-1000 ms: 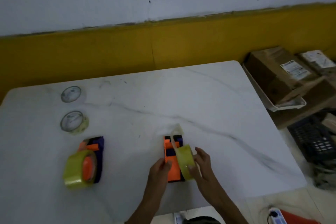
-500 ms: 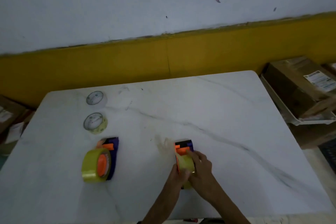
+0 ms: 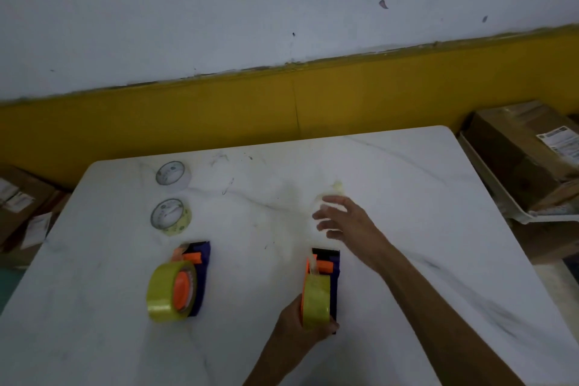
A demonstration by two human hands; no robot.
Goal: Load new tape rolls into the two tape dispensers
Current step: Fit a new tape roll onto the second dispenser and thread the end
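Two orange and dark blue tape dispensers lie on the white marble table (image 3: 407,197). The left dispenser (image 3: 197,273) carries a yellowish tape roll (image 3: 166,291) on its orange hub. The right dispenser (image 3: 326,269) also carries a yellowish roll (image 3: 316,301), with a strip of tape running up to its front end. My left hand (image 3: 297,326) grips the near end of the right dispenser and its roll. My right hand (image 3: 341,219) hovers beyond that dispenser, fingers spread and blurred. A crumpled scrap of clear tape (image 3: 338,188) lies just past its fingertips.
Two thin, nearly used-up tape rolls lie flat at the table's far left, one white (image 3: 173,174) and one pale yellow (image 3: 170,215). Cardboard boxes (image 3: 520,160) in a white tray stand right of the table. More boxes (image 3: 18,200) sit at the left. A yellow-banded wall runs behind.
My right hand left the roll on the right dispenser and reached forward over the table. The left hand slid down to the dispenser's near end. The camera view shifted.
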